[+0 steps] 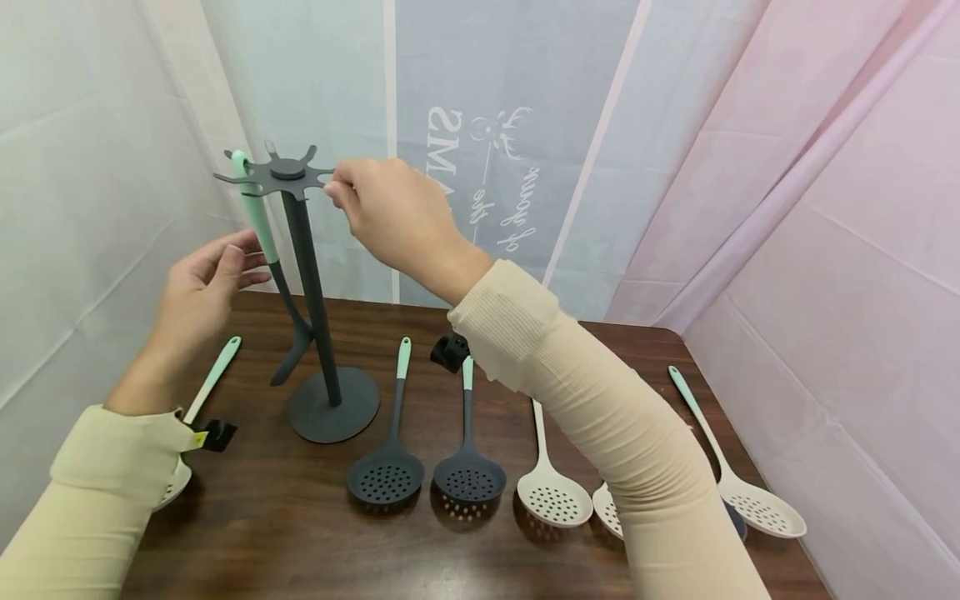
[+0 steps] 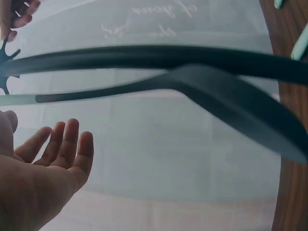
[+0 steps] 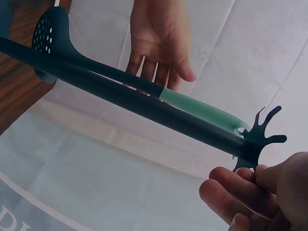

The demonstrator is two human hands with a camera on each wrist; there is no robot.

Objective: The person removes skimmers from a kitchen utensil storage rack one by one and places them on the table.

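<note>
Rack [image 1: 311, 292] hook — right hand [image 1: 390, 212] pinches; left hand [image 1: 198, 292] relaxed, beside skimmer [image 1: 266, 250].

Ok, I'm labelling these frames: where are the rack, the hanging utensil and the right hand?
rack [image 1: 311, 283], head view, middle of its pole
hanging utensil [image 1: 258, 218], head view, green handle
right hand [image 1: 386, 208], head view, back of hand

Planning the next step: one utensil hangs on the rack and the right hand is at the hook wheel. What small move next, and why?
Probably turn the hook wheel with the right hand pinching a prong, bringing a free hook forward. Only one hanging utensil is on it, the left hand is open beside that, and skimmers lie on the table.
</note>
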